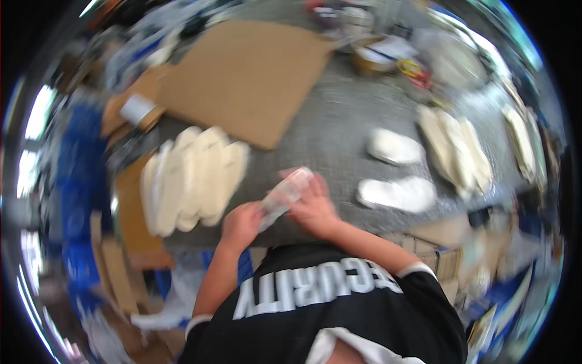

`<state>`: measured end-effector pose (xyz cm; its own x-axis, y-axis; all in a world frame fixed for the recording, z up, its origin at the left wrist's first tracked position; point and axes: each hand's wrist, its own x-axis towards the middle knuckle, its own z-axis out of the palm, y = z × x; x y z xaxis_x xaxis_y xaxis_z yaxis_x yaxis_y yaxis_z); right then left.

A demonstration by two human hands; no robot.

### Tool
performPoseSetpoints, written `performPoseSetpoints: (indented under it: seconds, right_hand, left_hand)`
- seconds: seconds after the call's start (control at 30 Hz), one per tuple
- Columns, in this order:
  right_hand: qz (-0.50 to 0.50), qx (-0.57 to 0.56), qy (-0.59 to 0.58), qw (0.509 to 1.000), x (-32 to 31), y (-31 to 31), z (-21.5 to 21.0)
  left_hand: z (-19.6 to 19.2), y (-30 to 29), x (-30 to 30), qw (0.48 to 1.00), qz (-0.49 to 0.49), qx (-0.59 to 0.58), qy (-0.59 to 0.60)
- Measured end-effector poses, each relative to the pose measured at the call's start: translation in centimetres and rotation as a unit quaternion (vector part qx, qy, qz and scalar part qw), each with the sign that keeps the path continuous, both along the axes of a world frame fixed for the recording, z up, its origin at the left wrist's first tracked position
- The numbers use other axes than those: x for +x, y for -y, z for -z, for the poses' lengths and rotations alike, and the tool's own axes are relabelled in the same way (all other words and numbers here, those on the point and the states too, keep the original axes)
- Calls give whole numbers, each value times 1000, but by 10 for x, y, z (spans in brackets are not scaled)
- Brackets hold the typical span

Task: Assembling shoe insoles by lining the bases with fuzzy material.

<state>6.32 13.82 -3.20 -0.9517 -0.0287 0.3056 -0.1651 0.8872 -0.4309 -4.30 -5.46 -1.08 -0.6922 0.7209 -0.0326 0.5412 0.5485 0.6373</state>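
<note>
Long translucent plastic packet [282, 199] – likely light, soft, slippery, best held at both ends – above the grey bench's near edge [195, 238]; left hand [241, 225] pinching its lower end, right hand [313, 207] grasping the upper.

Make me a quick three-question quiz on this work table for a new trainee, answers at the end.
1. Multiple choice: what do the left hand and right hand both touch?
A) a roll of tape
B) a clear packet
C) a pair of scissors

2. True or false: the large cardboard sheet lies farther from the person than the clear packet.

3. Fill in the gaps: the overlapping cream insoles nearest the left hand lie to the ____ of the clear packet, and the white pads lie to its ____.

Key: 1. B; 2. True; 3. left, right.
</note>
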Motion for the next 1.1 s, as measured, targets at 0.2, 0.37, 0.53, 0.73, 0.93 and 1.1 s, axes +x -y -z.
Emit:
performPoseSetpoints:
  seconds: [0.2, 0.37, 0.53, 0.73, 0.93, 1.1]
  right_hand:
    - [45, 10, 15, 999, 10, 4, 45]
    - [74, -74, 84, 991, 70, -22, 40]
    - [90, -99, 96, 986, 122, -43, 54]
    - [164, -124, 106, 973, 182, -64, 53]
    - [97, -148, 120, 977, 147, -59, 45]
    - [-50, -54, 80, 994, 54, -26, 15]
  left_hand:
    - [48, 25, -9, 989, -148, 8, 14]
    - [41, 56, -83, 975, -196, 62, -87]
    - [49, 89, -110, 907, -277, 22, -316]
    - [50, 93, -105, 905, -352, -137, -197]
    - [20, 43, -54, 890, -278, -271, -240]
    - [66, 40, -40, 931, -241, -159, -223]
